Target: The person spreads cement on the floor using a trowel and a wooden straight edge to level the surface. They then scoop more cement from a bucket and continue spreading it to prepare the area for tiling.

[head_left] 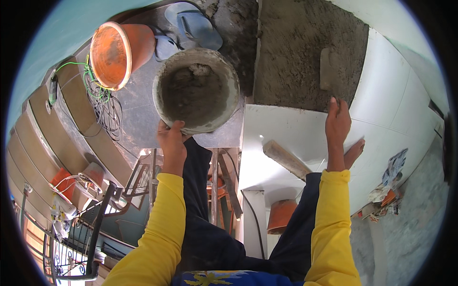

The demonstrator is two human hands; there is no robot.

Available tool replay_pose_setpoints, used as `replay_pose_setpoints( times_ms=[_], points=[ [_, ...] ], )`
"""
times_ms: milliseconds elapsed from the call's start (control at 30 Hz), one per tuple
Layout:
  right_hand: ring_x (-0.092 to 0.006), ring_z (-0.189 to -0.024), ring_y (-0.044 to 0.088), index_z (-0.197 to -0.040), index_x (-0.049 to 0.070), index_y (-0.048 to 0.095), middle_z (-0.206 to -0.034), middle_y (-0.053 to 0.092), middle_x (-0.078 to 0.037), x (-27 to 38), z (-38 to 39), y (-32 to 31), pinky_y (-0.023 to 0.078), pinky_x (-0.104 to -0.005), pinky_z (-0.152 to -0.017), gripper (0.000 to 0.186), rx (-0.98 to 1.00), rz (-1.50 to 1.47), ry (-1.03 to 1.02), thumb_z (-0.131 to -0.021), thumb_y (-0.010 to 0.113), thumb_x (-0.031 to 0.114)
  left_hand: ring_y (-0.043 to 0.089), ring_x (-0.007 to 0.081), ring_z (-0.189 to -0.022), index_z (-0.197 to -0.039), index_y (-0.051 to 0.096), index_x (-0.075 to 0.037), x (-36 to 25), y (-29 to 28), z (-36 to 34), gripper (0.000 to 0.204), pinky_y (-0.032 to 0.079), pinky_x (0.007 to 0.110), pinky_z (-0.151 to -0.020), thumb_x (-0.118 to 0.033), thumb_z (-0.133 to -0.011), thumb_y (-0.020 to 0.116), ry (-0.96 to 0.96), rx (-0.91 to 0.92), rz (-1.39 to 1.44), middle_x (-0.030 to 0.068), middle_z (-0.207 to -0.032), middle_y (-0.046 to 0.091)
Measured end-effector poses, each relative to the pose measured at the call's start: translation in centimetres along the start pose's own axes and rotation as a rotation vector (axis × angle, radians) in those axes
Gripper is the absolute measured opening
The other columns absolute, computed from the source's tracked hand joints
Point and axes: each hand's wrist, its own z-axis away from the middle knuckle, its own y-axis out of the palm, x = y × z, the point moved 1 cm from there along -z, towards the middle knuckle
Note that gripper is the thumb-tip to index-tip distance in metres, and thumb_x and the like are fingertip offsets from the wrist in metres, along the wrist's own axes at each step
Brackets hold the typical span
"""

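Note:
My left hand (pixel 171 143) is closed on the near rim of a round bucket (pixel 232 102), caked with grey mortar. Inside the bucket lies wet grey mortar (pixel 193 90). To the right, my right hand (pixel 338 124) grips a trowel (pixel 327 71); its handle is mostly hidden by the fingers. The trowel's grey blade rests against a spread mortar bed (pixel 291 47), which is rough and dark. White tiles (pixel 281 119) border this bed on the near side and the right.
An orange bucket (pixel 143 47) lies tipped beside blue flip-flops (pixel 200 28). Green and grey cables (pixel 107 114) hang by the stairs (pixel 62 114) at left. A wooden board (pixel 286 159) lies on the tiles between my legs. Another orange bucket (pixel 281 217) stands lower down. A railing (pixel 71 248) is at lower left.

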Motion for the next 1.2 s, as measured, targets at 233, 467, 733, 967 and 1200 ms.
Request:
replay_pose_setpoints(
  times_ms=[233, 467, 733, 967, 1200],
  points=[
    [-0.0315, -0.09, 0.067, -0.123, 0.005, 0.069, -0.102, 0.067, -0.013, 8.8, 8.5, -0.1, 0.056, -0.0421, -0.077, 0.028, 0.086, -0.207, -0.38, -0.097, 0.075, 0.014, 0.078, 0.0269, -0.095, -0.128, 0.061, 0.0, -0.4, 1.1, 0.3, 0.038, 0.07, 0.043, -0.079, 0.004, -0.09, 0.062, 0.003, -0.001, 0.014, 0.0144, -0.115, 0.073],
    [-0.0402, -0.089, 0.072, -0.121, -0.004, 0.07, -0.103, 0.073, -0.025, 8.9, 8.1, 1.2, 0.057, -0.0462, -0.08, 0.034, 0.045, -0.266, -0.118, -0.106, 0.067, 0.026, 0.077, 0.0217, -0.092, -0.123, 0.063, 0.002, -1.1, 1.0, 0.5, 0.034, 0.07, 0.041, -0.078, 0.007, -0.09, 0.059, -0.001, -0.001, 0.079, 0.0116, -0.11, 0.074],
    [-0.0454, -0.089, 0.071, -0.119, -0.006, 0.068, -0.1, 0.072, -0.028, 7.4, 4.9, 1.9, 0.056, -0.0457, -0.079, 0.037, 0.32, -0.09, -0.329, -0.108, 0.065, 0.029, 0.077, 0.024, -0.09, -0.125, 0.062, 0.001, -1.2, -0.4, -0.4, 0.036, 0.07, 0.042, -0.075, 0.005, -0.09, 0.06, -0.01, -0.082, 0.119, 0.0126, -0.11, 0.074],
    [-0.0457, -0.084, 0.069, -0.116, -0.006, 0.069, -0.097, 0.071, -0.028, 9.6, 2.4, 2.6, 0.054, -0.0494, -0.073, 0.035, 0.391, -0.227, -0.333, -0.108, 0.064, 0.028, 0.077, 0.0251, -0.091, -0.127, 0.061, 0.0, -1.2, -1.0, -1.1, 0.037, 0.071, 0.043, -0.074, 0.004, -0.089, 0.061, -0.015, -0.094, 0.091, 0.0129, -0.111, 0.072],
    [-0.0449, -0.083, 0.071, -0.114, -0.005, 0.07, -0.094, 0.072, -0.027, 6.7, 0.1, 2.6, 0.055, -0.0504, -0.074, 0.036, 0.31, -0.206, -0.2, -0.107, 0.066, 0.029, 0.076, 0.0248, -0.09, -0.122, 0.061, 0.001, -1.4, -0.7, -1.2, 0.033, 0.071, 0.042, -0.074, 0.006, -0.089, 0.061, -0.008, -0.107, 0.052, 0.0128, -0.108, 0.071]
  ],
)
